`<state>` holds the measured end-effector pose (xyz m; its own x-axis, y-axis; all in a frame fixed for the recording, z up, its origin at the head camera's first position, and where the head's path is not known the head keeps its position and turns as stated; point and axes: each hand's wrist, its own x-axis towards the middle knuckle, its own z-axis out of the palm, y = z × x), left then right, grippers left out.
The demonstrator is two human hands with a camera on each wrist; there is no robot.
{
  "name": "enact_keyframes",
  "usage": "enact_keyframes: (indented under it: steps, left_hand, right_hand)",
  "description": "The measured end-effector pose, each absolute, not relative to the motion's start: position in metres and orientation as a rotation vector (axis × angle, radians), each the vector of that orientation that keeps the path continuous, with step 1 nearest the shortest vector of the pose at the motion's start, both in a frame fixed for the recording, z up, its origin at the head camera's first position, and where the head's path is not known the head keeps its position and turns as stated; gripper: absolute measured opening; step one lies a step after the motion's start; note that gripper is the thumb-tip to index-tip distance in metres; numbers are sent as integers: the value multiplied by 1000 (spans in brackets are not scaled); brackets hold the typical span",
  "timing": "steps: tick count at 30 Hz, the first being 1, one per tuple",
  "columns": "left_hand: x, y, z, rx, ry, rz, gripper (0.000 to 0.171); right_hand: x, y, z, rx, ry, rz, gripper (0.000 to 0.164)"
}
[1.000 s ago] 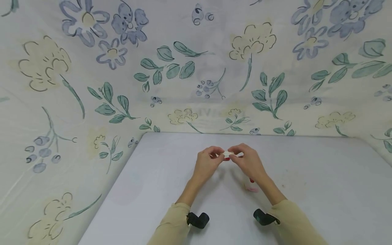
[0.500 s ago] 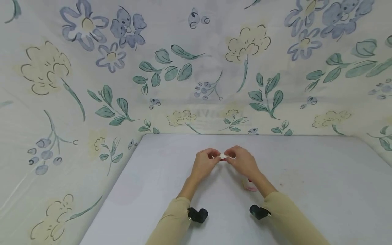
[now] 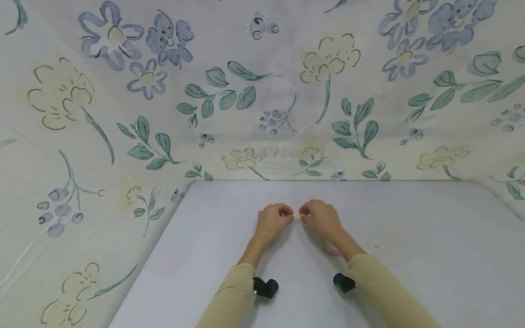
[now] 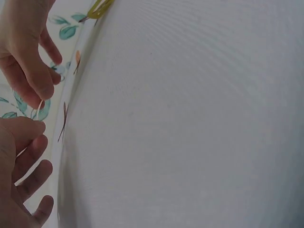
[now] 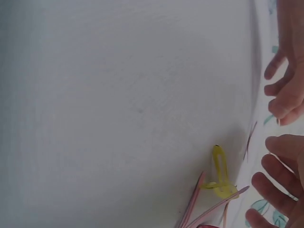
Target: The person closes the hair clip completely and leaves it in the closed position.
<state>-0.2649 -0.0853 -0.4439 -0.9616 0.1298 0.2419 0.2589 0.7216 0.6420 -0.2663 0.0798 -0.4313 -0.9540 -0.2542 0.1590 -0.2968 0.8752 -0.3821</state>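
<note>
Between my two hands, above the far part of the table, stretches a thin white strip-like piece [image 3: 296, 214]. My left hand [image 3: 272, 223] pinches one end and my right hand [image 3: 324, 218] pinches the other. In the left wrist view only a sliver of the white piece [image 4: 40, 109] shows between the fingertips, so its kind cannot be told. The fingertips cover both ends. A yellow snap hair clip [image 5: 220, 166] lies below my right hand in the right wrist view, with slim pink pieces [image 5: 194, 199] beside it.
The white table [image 3: 205, 255] extends around both arms. A floral sheet [image 3: 287, 91] rises behind its far edge. Thin reddish-brown crossed strips [image 4: 63, 123] lie near the edge in the left wrist view. Partly behind my right forearm sits a small pink item [image 3: 333, 251].
The white piece has turned from showing a wider white face with red below to a thin line. Both hands have moved slightly left and lower in view.
</note>
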Motion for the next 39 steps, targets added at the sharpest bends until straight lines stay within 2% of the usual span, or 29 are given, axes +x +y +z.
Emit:
enact_keyframes:
  steps: [20, 39]
  left_hand:
    - [-262, -83, -452, -345, -2802, -942, 5]
    - [-259, -84, -451, -359, -2829, -906, 8]
  right_hand:
    - [-263, 77, -439, 448, -2950, 529, 12]
    - [-265, 79, -444, 461, -2949, 625, 14]
